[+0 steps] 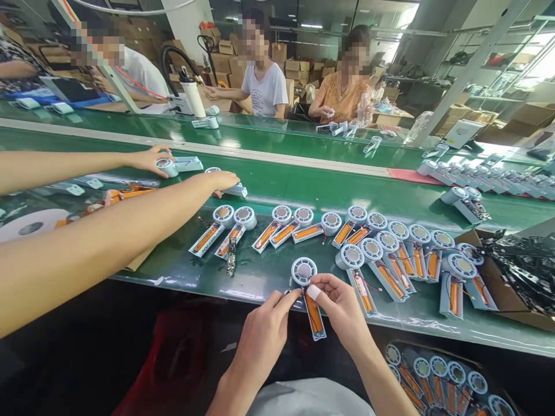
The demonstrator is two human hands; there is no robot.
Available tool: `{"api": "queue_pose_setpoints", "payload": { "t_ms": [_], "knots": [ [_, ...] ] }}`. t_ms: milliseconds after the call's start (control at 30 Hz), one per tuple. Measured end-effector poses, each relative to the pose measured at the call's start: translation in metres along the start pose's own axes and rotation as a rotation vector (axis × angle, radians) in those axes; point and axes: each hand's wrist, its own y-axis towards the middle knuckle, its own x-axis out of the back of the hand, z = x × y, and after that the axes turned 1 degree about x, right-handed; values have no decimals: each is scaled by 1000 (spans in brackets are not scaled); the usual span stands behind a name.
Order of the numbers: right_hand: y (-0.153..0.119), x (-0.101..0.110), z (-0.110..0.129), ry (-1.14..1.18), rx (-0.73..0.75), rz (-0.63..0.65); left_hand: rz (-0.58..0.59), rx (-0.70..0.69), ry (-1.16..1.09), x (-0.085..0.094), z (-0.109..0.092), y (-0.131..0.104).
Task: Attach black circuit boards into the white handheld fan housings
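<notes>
At the table's near edge is a grey fan unit (304,271) with a round head and an open handle showing an orange battery. My right hand (340,306) pinches it where the head meets the handle; a white cover is on the thumb. On the other side of the handle, my left hand (266,320) has thumb and index finger closed on a small dark piece, too small to make out, by the neck of the unit. A narrow circuit board (231,257) leans on another open fan unit (245,218) to the left.
Many open fan units (372,248) lie to the right, beside a cardboard box (511,297) of dark parts. A co-worker's arms (108,231) reach in from the left over the green table (277,193). Below right, more units (437,367) stand in a container.
</notes>
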Motion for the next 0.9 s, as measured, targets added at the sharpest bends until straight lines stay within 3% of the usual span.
{"api": "queue_pose_setpoints", "payload": {
  "t_ms": [167,300,600,767,900],
  "knots": [
    [-5,0,1,-102,76,-18,-38,42,-130,-6,1,0],
    [-6,0,2,-306,223,-12,-100,155,-267,-6,-4,1],
    [-4,-6,13,-503,379,27,-53,309,-547,1,-15,3],
    [-4,-4,15,-584,414,63,-69,323,-582,0,-15,2],
    [-2,-3,14,-619,448,72,-96,272,-472,-1,-16,3]
  ]
}}
